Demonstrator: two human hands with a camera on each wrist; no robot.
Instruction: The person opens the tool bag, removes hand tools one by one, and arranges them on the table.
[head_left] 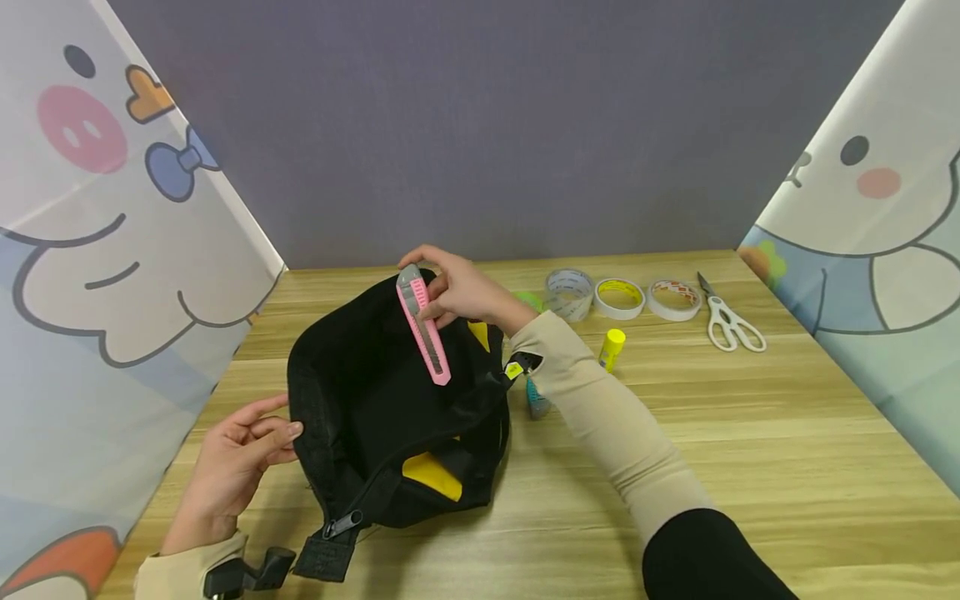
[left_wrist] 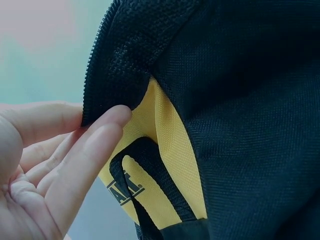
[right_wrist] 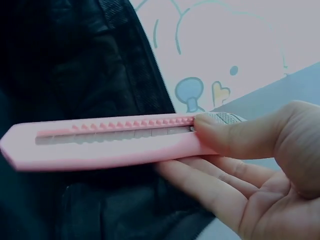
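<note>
A black and yellow zippered bag stands on the table with its mouth open toward me. My left hand pinches the bag's left rim between thumb and fingers; the left wrist view shows the zipper edge held there and yellow fabric below it. Over the opening, my right hand grips a pink utility knife, thumb on one side and fingers beneath. The knife slants, its lower end pointing down toward the bag's dark inside. In the right wrist view a segmented blade shows through the knife's slot.
Right of the bag stand a clear tape roll, two more tape rolls and white-handled scissors. A yellow glue stick and a teal item are near my right forearm. A grey panel closes off the back.
</note>
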